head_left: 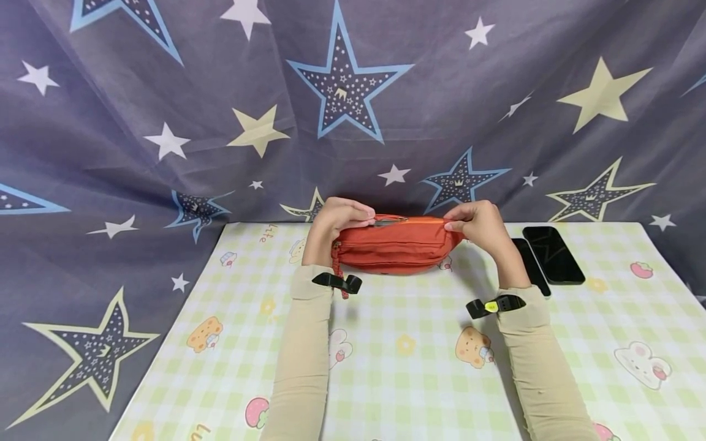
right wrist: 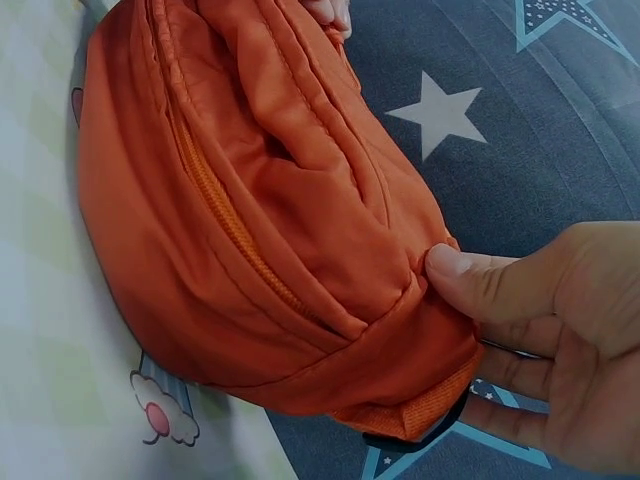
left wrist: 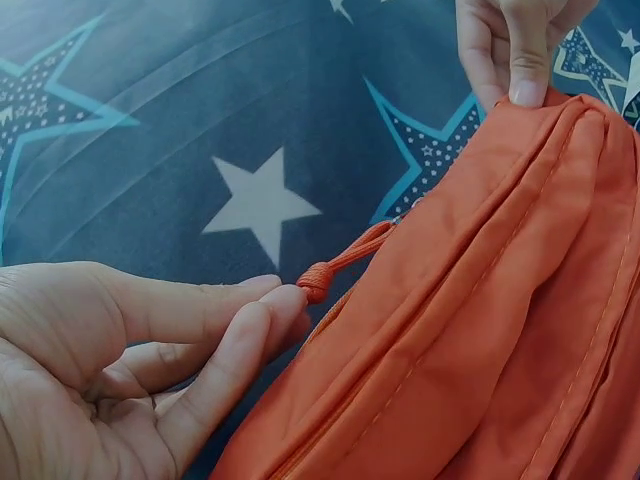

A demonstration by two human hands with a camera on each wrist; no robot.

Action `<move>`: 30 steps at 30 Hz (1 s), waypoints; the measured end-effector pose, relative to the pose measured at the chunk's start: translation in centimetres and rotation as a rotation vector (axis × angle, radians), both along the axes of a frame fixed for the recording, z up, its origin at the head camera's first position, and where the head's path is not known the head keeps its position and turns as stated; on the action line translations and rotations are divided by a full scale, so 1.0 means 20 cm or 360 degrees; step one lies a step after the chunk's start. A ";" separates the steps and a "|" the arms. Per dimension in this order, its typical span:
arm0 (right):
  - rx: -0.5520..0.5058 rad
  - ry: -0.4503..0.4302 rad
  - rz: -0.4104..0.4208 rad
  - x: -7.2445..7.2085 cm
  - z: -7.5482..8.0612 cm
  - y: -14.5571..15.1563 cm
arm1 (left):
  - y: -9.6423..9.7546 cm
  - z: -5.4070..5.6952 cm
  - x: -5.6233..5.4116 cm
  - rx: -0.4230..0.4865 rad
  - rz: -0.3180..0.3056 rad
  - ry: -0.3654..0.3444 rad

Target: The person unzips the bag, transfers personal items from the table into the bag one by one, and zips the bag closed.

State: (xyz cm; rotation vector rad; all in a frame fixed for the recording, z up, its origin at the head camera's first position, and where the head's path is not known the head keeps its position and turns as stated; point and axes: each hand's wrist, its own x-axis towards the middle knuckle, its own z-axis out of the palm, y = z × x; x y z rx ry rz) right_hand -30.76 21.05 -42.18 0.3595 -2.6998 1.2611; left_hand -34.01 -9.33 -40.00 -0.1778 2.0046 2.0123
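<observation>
An orange-red fabric waist bag [head_left: 394, 248] stands at the back of the table, its zipped top edge upward. My left hand [head_left: 339, 223] is at its left end; in the left wrist view its thumb and fingers pinch the knotted end of an orange cord zipper pull [left wrist: 345, 258]. At the bag's right end my right hand [head_left: 481, 225] pinches the fabric of the upper corner between thumb and fingers. Beside that hand, in the right wrist view, a black strap buckle [right wrist: 420, 435] shows under the bag. Another zipper [right wrist: 235, 225] runs closed along the front. The bag's inside is hidden.
Two dark phones, one large [head_left: 553, 254] and one partly behind my right wrist [head_left: 532, 269], lie on the table to the right. A green checked cloth [head_left: 408, 380] covers the table. A grey star-patterned curtain [head_left: 209, 79] hangs right behind the bag.
</observation>
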 end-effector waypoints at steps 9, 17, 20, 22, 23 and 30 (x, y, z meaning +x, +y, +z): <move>0.0006 -0.0020 0.0003 0.00 0.00 0.00 | -0.04 -0.01 0.01 -0.0066 -0.0024 -0.0030; 0.0027 -0.0004 0.0016 0.00 0.01 0.01 | 0.02 0.01 0.03 -0.0292 -0.0230 0.0140; 0.0040 0.0001 0.0013 0.00 0.01 0.01 | 0.06 0.02 0.04 -0.0376 -0.0297 0.0237; 0.0042 0.0003 0.0011 0.00 0.00 0.02 | 0.09 0.02 0.04 -0.0408 -0.0297 0.0288; 0.0041 0.0004 0.0010 0.00 0.00 0.02 | 0.10 0.02 0.04 -0.0422 -0.0288 0.0307; 0.0030 -0.0013 0.0016 -0.01 0.00 0.01 | 0.12 0.02 0.05 -0.0409 -0.0139 0.0330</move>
